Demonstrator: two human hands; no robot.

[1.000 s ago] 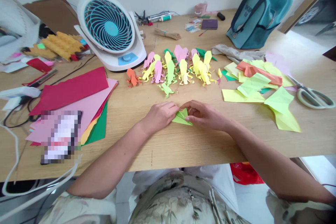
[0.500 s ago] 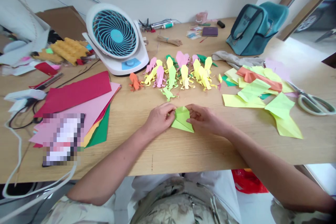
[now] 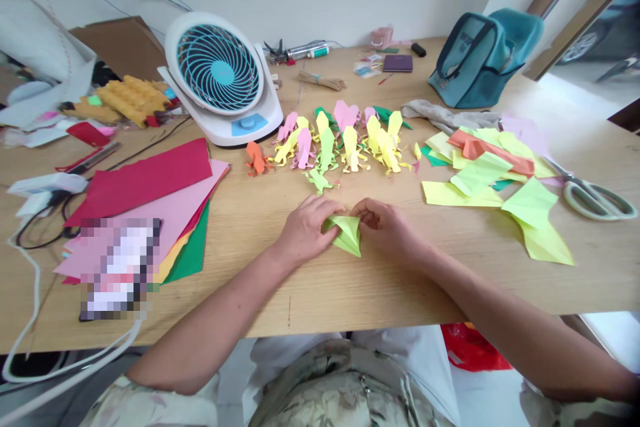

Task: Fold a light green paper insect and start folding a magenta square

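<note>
Near the middle of the frame, just below the rows of paper figures (image 3: 351, 147), I have a folded light-green paper (image 3: 347, 237) at the counter (image 3: 240, 293). My left hand (image 3: 306, 230) pinches its left side, thumb over the top and fingers beyond. My right hand (image 3: 393, 230) is curled at the paper's right edge, fingertips bent in; I cannot tell whether they grip it or only touch it. Creased flaps meet in a ridge that slopes to a point at the lower right of the piece.

Just above my hands sits a small light-green frog-like figure (image 3: 318, 180), in front of the yellow, pink and green ones, with an orange figure (image 3: 257, 158) at their left end. Towards the right of the frame, loose paper pieces (image 3: 463, 193) overlap, with the scissors (image 3: 597, 201) beside them. On the left, a red sheet (image 3: 145, 177) lies across pink and green ones, partly under a pixelated object (image 3: 120, 270). A white fan (image 3: 250, 127) stands at the upper left, a teal bag (image 3: 473, 73) at the upper right.
</note>
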